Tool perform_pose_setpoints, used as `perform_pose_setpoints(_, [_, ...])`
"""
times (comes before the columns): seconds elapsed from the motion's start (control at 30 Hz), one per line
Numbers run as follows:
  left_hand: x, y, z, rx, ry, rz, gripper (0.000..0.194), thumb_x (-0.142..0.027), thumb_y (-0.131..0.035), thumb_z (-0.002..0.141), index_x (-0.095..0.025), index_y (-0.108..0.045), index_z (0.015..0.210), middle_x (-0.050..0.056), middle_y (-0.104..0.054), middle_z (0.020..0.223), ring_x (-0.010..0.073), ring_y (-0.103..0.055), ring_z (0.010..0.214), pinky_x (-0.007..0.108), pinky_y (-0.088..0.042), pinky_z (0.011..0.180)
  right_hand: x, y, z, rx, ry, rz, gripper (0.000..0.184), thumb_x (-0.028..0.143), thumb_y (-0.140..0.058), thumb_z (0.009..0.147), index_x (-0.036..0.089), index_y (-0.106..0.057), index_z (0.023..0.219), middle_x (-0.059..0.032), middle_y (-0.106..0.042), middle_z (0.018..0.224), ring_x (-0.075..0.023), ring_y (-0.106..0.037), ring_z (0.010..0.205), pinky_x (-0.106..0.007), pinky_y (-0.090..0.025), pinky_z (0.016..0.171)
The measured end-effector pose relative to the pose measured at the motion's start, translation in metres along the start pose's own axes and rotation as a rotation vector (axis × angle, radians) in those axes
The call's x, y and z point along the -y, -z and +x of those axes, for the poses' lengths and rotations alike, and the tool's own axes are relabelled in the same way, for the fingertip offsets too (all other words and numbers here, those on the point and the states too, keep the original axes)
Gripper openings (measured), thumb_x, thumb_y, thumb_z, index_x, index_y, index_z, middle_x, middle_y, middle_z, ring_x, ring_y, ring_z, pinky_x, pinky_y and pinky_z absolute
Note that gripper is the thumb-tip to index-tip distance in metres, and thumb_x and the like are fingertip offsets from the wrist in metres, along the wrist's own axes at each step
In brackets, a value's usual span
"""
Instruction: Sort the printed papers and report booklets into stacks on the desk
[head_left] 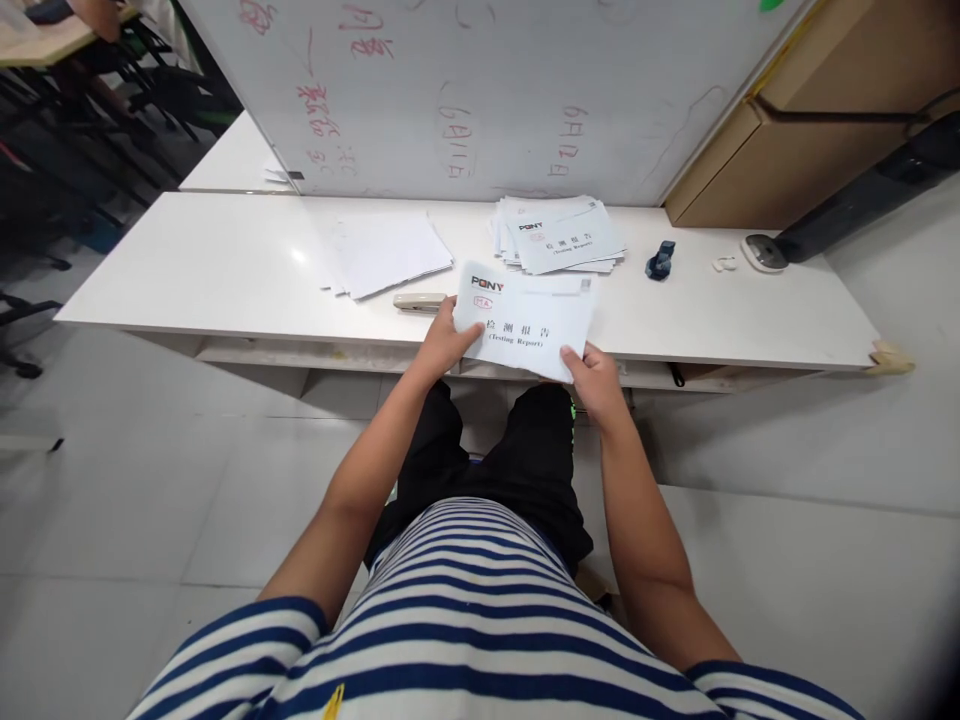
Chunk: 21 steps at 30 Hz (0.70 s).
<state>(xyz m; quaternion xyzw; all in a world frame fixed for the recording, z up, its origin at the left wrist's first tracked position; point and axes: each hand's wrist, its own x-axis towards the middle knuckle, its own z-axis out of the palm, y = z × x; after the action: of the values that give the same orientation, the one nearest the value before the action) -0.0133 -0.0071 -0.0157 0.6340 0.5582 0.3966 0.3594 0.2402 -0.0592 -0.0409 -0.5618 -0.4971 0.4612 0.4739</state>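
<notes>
We've got the testing report [525, 318] spanning the gap: left hand [444, 345] clamped on its left edge, right hand [598, 382] on its lower right corner. Likely light, bendy, easily creased, so those margins look our best hold. Stapler [418, 302] just beside the left hand.

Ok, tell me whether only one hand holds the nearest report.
No: the left hand and the right hand both grip the report, at opposite sides.
</notes>
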Motion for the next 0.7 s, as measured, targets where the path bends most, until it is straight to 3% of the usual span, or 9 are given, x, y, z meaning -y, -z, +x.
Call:
perform_pose_setpoints(0.1, [-0.010,0.000,0.004,0.052,-0.077,0.238,0.071,-0.033,-0.061,0.083,-0.024,-0.028,0.145,0.012,-0.058,0.128,0.0319,-0.056,0.114,0.046,-0.047,0.094,-0.004,0.009,-0.017,0.261,-0.253,0.222,0.045,0.048,-0.078,0.068,0.016,-0.070,0.099,-0.0100,-0.073,0.093,-0.0238,-0.069,0.078,-0.035,-0.057,0.065])
perform_pose_setpoints(0.17, [-0.021,-0.006,0.007,0.052,-0.173,0.433,0.074,-0.032,-0.059,0.084,-0.025,-0.024,0.148,0.013,-0.054,0.134,0.0344,-0.051,0.120,0.048,-0.043,0.098,-0.010,0.009,-0.025,0.299,-0.309,0.326,0.044,0.044,-0.082,0.064,0.015,-0.071,0.095,-0.0096,-0.073,0.091,-0.0231,-0.070,0.077,-0.032,-0.057,0.063])
perform_pose_setpoints(0.3, [-0.044,-0.032,-0.007,0.012,-0.334,0.714,0.056,-0.038,-0.052,0.090,-0.022,-0.040,0.142,0.013,-0.039,0.149,0.0348,-0.030,0.139,0.051,-0.029,0.108,-0.025,-0.005,-0.031,0.063,-0.310,0.451,0.042,0.046,-0.083,0.060,0.015,-0.070,0.086,-0.0056,-0.073,0.078,-0.0171,-0.068,0.065,-0.027,-0.056,0.056])
perform_pose_setpoints(0.37, [-0.049,-0.048,-0.023,0.146,-0.412,0.767,0.049,-0.045,-0.046,0.093,-0.022,-0.048,0.136,0.011,-0.042,0.148,0.0317,-0.028,0.140,0.049,-0.026,0.110,-0.031,-0.015,-0.032,-0.075,-0.289,0.447,0.044,0.048,-0.083,0.059,0.016,-0.069,0.086,-0.0034,-0.072,0.073,-0.0139,-0.064,0.057,-0.025,-0.053,0.051])
perform_pose_setpoints(0.47, [-0.046,-0.068,-0.043,0.321,-0.432,0.787,0.059,-0.057,-0.045,0.091,-0.019,-0.047,0.136,0.011,-0.049,0.143,0.0282,-0.040,0.134,0.043,-0.033,0.106,-0.037,-0.027,-0.032,-0.208,-0.253,0.363,0.044,0.052,-0.080,0.060,0.016,-0.068,0.081,-0.0013,-0.069,0.066,-0.0112,-0.056,0.047,-0.024,-0.046,0.043])
perform_pose_setpoints(0.6, [-0.035,-0.076,-0.045,0.319,-0.424,0.832,0.055,-0.058,-0.052,0.088,-0.021,-0.054,0.128,0.010,-0.051,0.141,0.0268,-0.047,0.126,0.040,-0.039,0.099,-0.040,-0.029,-0.034,-0.206,-0.272,0.219,0.050,0.066,-0.066,0.070,0.016,-0.064,0.073,0.0000,-0.060,0.048,-0.0097,-0.047,0.036,-0.022,-0.032,0.033])
perform_pose_setpoints(0.7, [-0.032,-0.073,-0.036,0.316,-0.439,0.834,0.049,-0.054,-0.056,0.087,-0.021,-0.056,0.123,0.009,-0.057,0.134,0.0265,-0.051,0.119,0.038,-0.042,0.091,-0.040,-0.021,-0.036,-0.141,-0.283,0.241,0.055,0.071,-0.057,0.075,0.016,-0.063,0.073,0.0003,-0.058,0.044,-0.0095,-0.045,0.034,-0.022,-0.031,0.034])
